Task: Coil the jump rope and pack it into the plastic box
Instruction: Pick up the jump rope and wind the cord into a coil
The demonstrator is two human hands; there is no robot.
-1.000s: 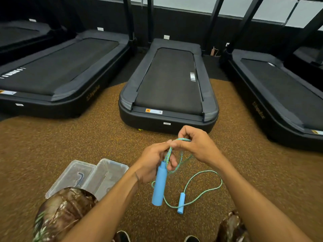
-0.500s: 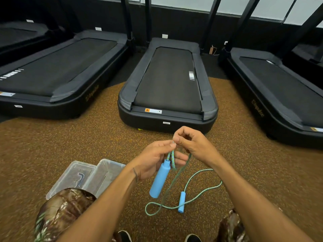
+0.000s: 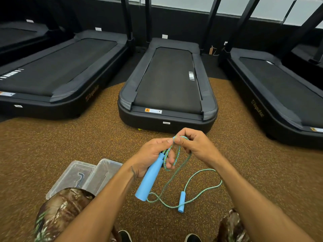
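My left hand (image 3: pixel 151 155) grips one blue handle (image 3: pixel 149 180) of the jump rope, with small loops of the green-blue cord (image 3: pixel 176 154) gathered above it. My right hand (image 3: pixel 195 145) pinches the cord at the top of a loop, touching the left thumb. The remaining cord (image 3: pixel 203 193) trails down to the floor in a loose curve. The second blue handle (image 3: pixel 181 201) lies on the floor below my right forearm. The clear plastic box (image 3: pixel 106 173) sits open on the floor at lower left, with its lid (image 3: pixel 73 177) beside it.
Three black treadmills stand ahead, the middle one (image 3: pixel 167 88) closest to my hands. The floor is brown speckled rubber (image 3: pixel 52 145). My camouflage-clad knees (image 3: pixel 61 212) and shoe tips (image 3: pixel 125 235) show at the bottom edge.
My right hand laid another loop of cord onto the bundle in my left hand. The slack on the floor shifted and the held handle tilted.
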